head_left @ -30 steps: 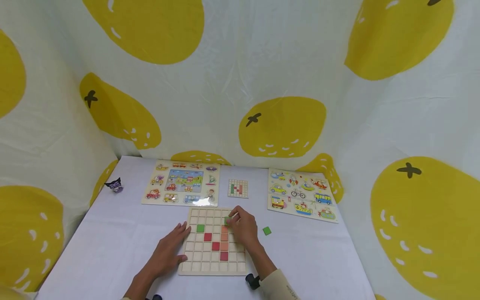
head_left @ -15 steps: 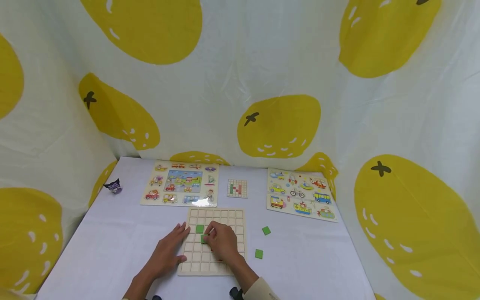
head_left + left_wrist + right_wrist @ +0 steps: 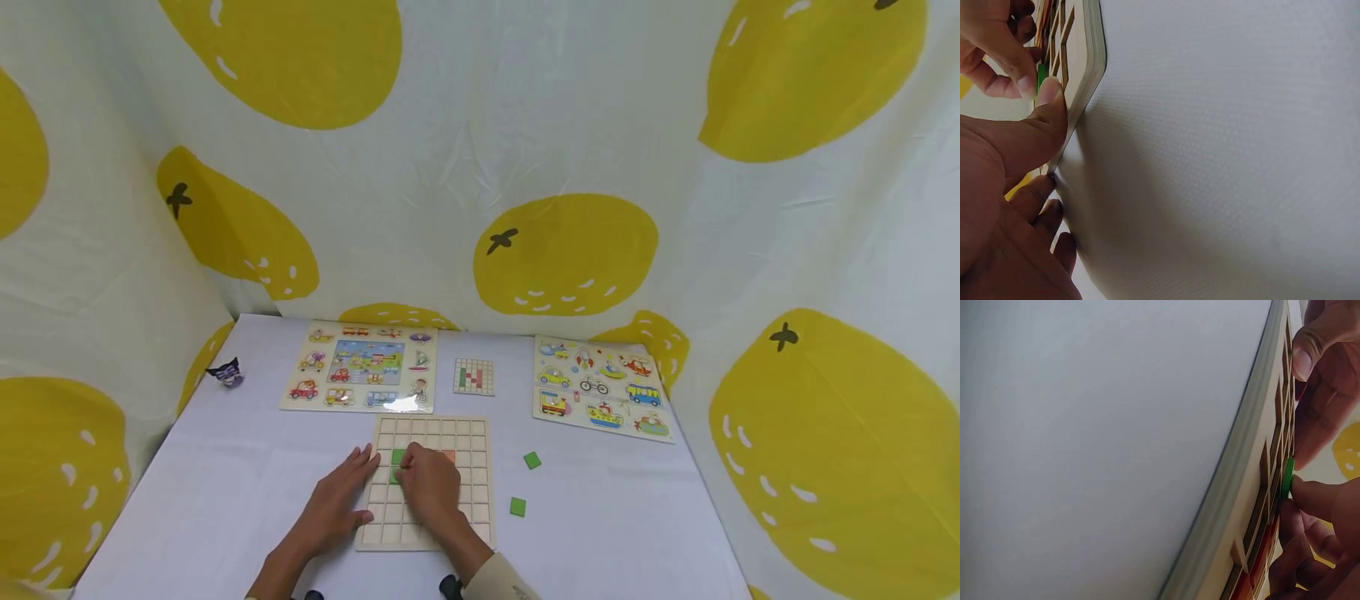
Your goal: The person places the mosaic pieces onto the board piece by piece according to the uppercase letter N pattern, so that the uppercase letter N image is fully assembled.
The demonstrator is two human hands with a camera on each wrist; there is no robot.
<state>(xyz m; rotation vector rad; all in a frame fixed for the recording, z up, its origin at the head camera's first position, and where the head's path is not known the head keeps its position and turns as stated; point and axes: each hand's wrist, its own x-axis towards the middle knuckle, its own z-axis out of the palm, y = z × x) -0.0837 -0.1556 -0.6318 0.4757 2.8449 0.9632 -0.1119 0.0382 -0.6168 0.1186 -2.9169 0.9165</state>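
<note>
A wooden grid board (image 3: 480, 525) lies in front of me in the head view. My right hand (image 3: 431, 485) reaches over its left part and pinches a green tile (image 3: 1287, 478) between thumb and finger, tilted at a cell in the right wrist view. Just above it, another green tile (image 3: 397, 457) sits in a cell. An orange tile (image 3: 450, 456) shows beside the knuckles; the hand hides other cells. My left hand (image 3: 337, 504) rests at the board's left edge, fingers extended, thumb touching the rim in the left wrist view.
Two loose green tiles, one farther (image 3: 532, 460) and one nearer (image 3: 517, 507), lie right of the board. Behind it are a small pattern card (image 3: 474, 377), a left picture puzzle (image 3: 296, 398) and a right vehicle puzzle (image 3: 607, 385). A dark purple wrapped item (image 3: 227, 372) lies far left.
My right hand has moved from the board's upper right to its left part, bringing a green tile down beneath the other green one. My left hand stays in place.
</note>
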